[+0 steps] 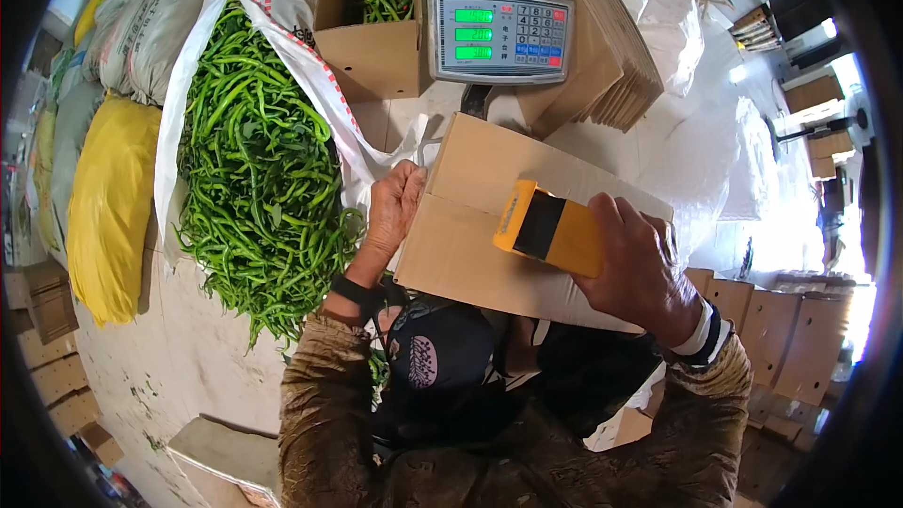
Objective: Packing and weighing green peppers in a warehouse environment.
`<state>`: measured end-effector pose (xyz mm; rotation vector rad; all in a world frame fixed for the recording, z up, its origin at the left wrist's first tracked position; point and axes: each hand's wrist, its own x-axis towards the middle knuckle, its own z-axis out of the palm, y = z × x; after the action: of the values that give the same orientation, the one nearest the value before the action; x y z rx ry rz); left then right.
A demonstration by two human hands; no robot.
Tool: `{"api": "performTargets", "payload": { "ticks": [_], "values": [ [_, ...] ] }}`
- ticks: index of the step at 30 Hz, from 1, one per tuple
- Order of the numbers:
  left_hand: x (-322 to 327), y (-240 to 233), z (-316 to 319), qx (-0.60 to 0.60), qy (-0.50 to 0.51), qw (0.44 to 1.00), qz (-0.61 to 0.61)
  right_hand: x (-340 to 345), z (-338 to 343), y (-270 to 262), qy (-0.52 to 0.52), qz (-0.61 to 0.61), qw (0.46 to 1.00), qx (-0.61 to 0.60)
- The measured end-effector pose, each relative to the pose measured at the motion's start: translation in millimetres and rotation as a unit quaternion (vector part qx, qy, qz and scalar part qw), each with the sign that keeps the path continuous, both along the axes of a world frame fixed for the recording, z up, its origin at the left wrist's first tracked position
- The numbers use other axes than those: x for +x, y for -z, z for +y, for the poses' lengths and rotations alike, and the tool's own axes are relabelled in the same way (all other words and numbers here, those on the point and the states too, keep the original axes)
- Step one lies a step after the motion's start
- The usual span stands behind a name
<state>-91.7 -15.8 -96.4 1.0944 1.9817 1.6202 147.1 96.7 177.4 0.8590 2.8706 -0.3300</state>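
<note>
A cardboard box [480, 254] with its flaps folded down lies before me, above my lap. My right hand [635, 264] holds a yellow tape dispenser [578, 240] with a black band over the right part of the box top; whether it touches the cardboard, I cannot tell. At the box's left edge is my left hand [396, 203], its fingers curled against the corner; what lies inside the fingers is hidden. Just left of that hand, long green chili peppers [261, 176] spill from an open white woven sack [173, 120].
An electronic scale display [501, 35] stands beyond the box. Left of it is an open carton [370, 60] with green peppers; flattened cardboard sheets [564, 21] lean behind. A yellow sack [116, 204] lies at the left, and cartons [772, 335] line the right.
</note>
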Motion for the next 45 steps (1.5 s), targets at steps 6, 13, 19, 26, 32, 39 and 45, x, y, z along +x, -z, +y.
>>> {"api": "performTargets", "payload": {
  "ticks": [6,13,19,26,32,39,45],
  "values": [
    [0,36,-3,-0.143,0.108,0.975,0.129,-1,3,2,0.008,-0.004,1.0,-0.006],
    [-30,-31,14,-0.071,-0.051,0.994,-0.07,12,3,5,0.007,0.076,0.997,-0.029],
    [27,-168,64,-0.041,0.178,0.933,0.312,33,6,10,-0.03,0.133,0.991,0.008],
    [40,-165,64,-0.098,0.181,0.916,0.344,90,17,2,-0.074,0.165,0.976,0.118],
    [41,-171,63,-0.111,0.17,0.911,0.359,190,71,-7,-0.01,0.09,0.994,0.058],
    [46,-177,65,-0.118,0.171,0.916,0.343,255,82,18,0.06,0.124,0.99,0.03],
    [36,-177,67,-0.123,0.21,0.929,0.279,263,96,50,0.063,0.185,0.98,-0.023]
  ]
}}
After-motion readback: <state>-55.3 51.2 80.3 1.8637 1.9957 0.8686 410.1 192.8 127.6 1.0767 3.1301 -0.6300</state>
